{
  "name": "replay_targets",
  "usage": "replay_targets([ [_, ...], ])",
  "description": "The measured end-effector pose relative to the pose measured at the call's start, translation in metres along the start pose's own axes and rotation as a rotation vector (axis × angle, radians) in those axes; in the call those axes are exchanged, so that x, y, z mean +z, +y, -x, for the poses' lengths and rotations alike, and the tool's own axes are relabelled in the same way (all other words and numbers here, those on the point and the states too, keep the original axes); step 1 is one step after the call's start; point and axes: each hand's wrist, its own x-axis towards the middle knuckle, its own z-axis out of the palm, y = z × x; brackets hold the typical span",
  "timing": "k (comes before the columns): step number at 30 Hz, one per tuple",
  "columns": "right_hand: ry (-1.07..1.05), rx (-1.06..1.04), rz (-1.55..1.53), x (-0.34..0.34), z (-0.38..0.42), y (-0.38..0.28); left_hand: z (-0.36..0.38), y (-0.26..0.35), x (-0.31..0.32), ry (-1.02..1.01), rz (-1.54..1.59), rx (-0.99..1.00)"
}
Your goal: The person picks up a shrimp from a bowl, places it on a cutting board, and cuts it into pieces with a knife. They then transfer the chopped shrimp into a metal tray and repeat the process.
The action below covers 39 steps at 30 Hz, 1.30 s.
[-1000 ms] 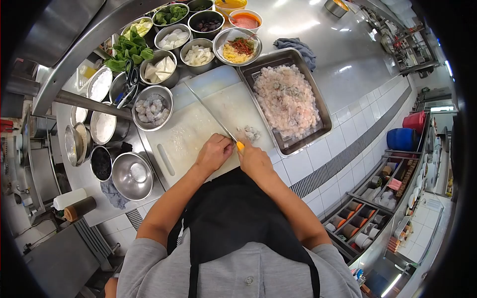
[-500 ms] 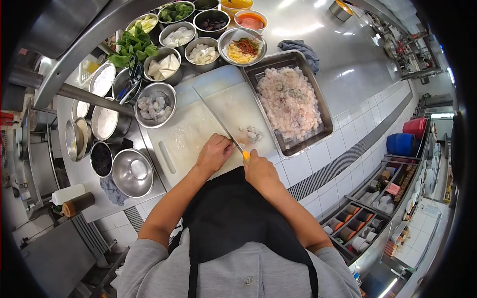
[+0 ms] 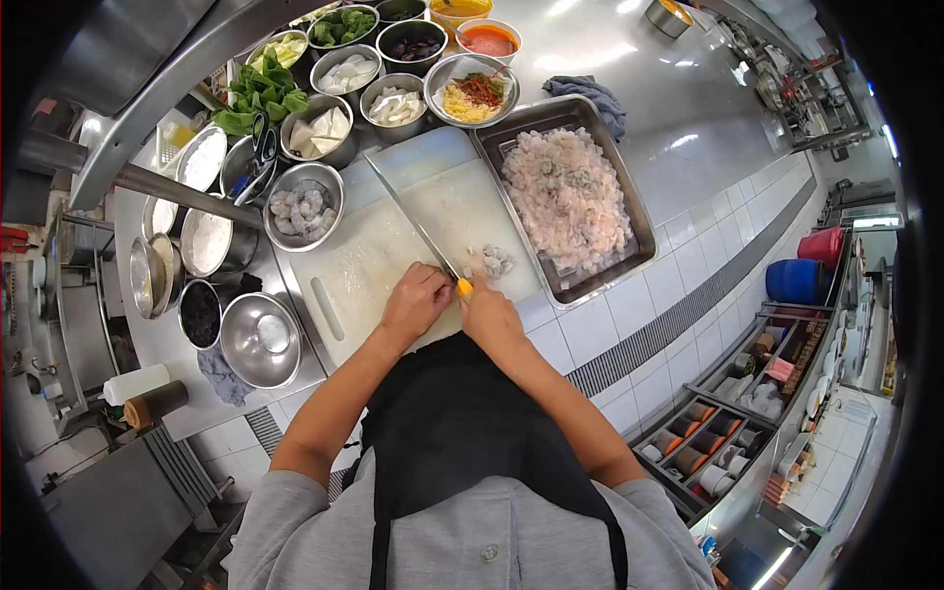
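My right hand [image 3: 492, 313] is wrapped round the yellow handle of a long knife [image 3: 405, 209], whose blade slants away to the upper left across the white cutting board [image 3: 379, 258]. Close against the blade's near end, my left hand [image 3: 418, 298] is closed with its fingertips bent down to the board; whatever they pinch is hidden. Just beyond my right hand lies a small heap of cut shrimp [image 3: 498, 260]. At the board's left edge a steel bowl [image 3: 337, 218] holds peeled whole shrimp [image 3: 305, 208]. To the right stands a deep steel tray [image 3: 644, 231] heaped with chopped shrimp [image 3: 565, 192].
Bowls of white slices [image 3: 320, 133], broccoli [image 3: 344, 27] and red sauce [image 3: 489, 39] crowd the back. Scissors [image 3: 262, 147] stand among containers at left. An empty steel bowl [image 3: 261, 339] sits front left. A grey cloth [image 3: 590, 98] lies behind the tray.
Both hands have shifted slightly left, the right one more, and the knife handle is now closer to my left fingers. The knife's angle has become a little steeper.
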Motion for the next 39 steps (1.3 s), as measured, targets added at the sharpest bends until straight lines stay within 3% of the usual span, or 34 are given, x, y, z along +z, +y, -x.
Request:
replay_targets([
  [8, 0.022, -0.074, -0.021, -0.024, 0.007, 0.01, -0.006, 0.005, 0.004, -0.014, -0.029, -0.11],
  [14, 0.175, -0.059, 0.004, -0.034, 0.001, 0.052, -0.025, 0.011, 0.013, -0.031, -0.082, -0.224],
  [21, 0.07, -0.009, 0.034, -0.057, 0.014, 0.044, -0.029, 0.029, 0.009, -0.109, -0.244, -0.469],
  [24, 0.041, -0.026, 0.02, -0.056, 0.021, 0.038, -0.023, 0.032, 0.007, 0.09, 0.015, -0.451],
  [30, 0.062, -0.091, 0.029, -0.042, 0.011, 0.02, -0.013, 0.017, 0.004, -0.009, -0.111, -0.146],
  [39, -0.026, 0.002, 0.104, -0.043, 0.024, 0.007, -0.017, 0.005, 0.001, -0.082, -0.081, -0.085],
])
